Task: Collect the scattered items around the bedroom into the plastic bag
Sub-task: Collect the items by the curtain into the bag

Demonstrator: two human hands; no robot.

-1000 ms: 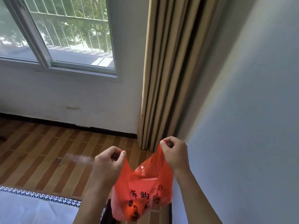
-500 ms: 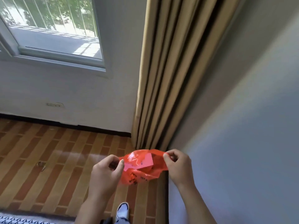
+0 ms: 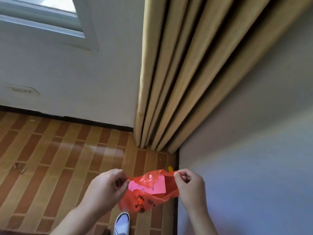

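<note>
Since 0.5 s ago, view tilted down; window nearly out of frame. Left hand point(image 3: 108, 187) and right hand point(image 3: 190, 185) each pinch a rim edge of the plastic bag point(image 3: 149, 199), mouth stretched left-right above the floor point(image 3: 50, 158). Inside: pink card point(image 3: 150, 185). Bag red-orange, black print, sagging downward beside the wall point(image 3: 254, 150).

we see 2 bare forearms, no sleeves reaching the wrists, no watch or rings visible. the left hand point(image 3: 108, 187) and right hand point(image 3: 191, 187) show short nails. below the left hand, 1 white shoe point(image 3: 122, 223) with a dark line along its upper shows.
</note>
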